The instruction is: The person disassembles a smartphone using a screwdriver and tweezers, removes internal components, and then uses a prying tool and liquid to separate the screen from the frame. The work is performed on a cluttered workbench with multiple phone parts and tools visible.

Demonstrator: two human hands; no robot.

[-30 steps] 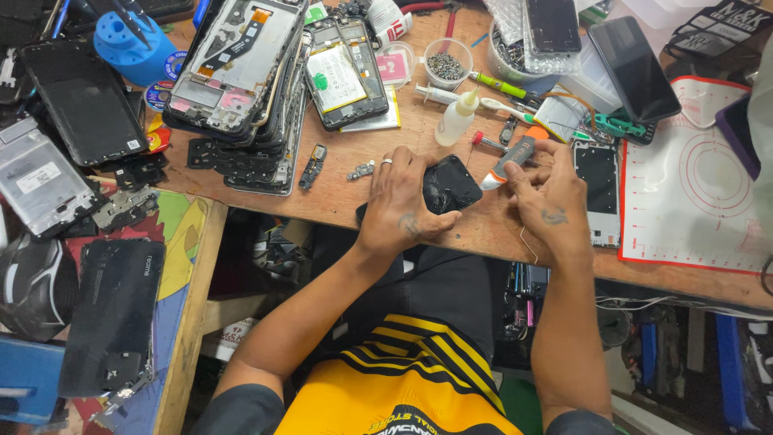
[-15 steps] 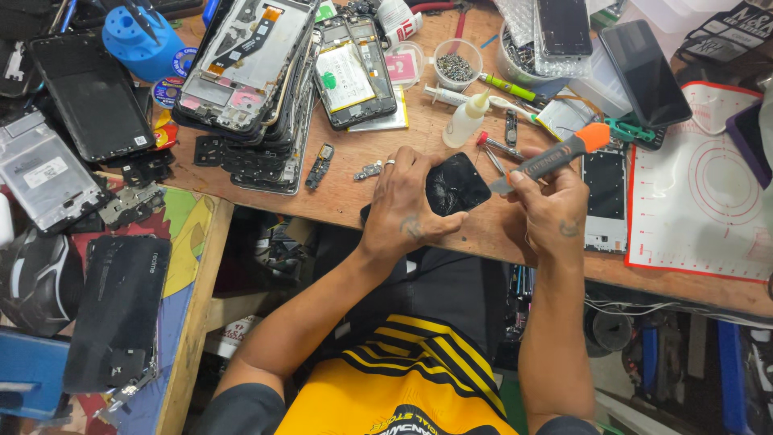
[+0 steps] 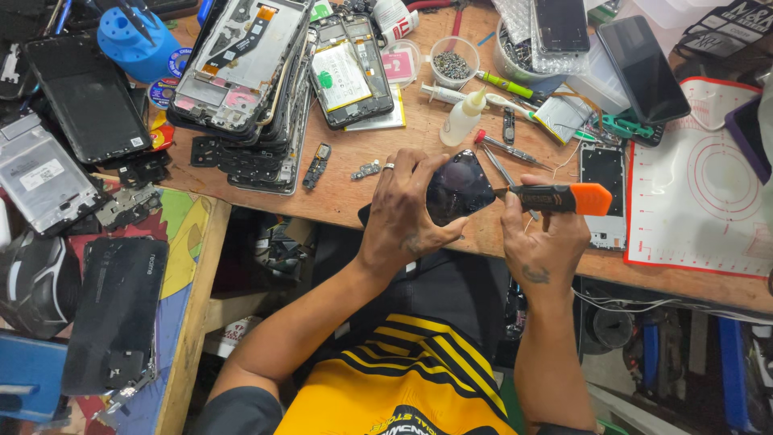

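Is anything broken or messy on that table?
Yes. Opened phones with their insides showing lie stacked crookedly at the table's back left. The left hand holds a dark phone while the right hand pokes an orange-handled tool at its edge.

Far right on your bench lay a dark phone screen [image 3: 643, 68]. A black screen [image 3: 85, 97] lay far left. Between them, an opened phone showed a white label [image 3: 341, 76].

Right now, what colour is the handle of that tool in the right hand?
The tool handle is black with a bright orange end, seen best in the head view.
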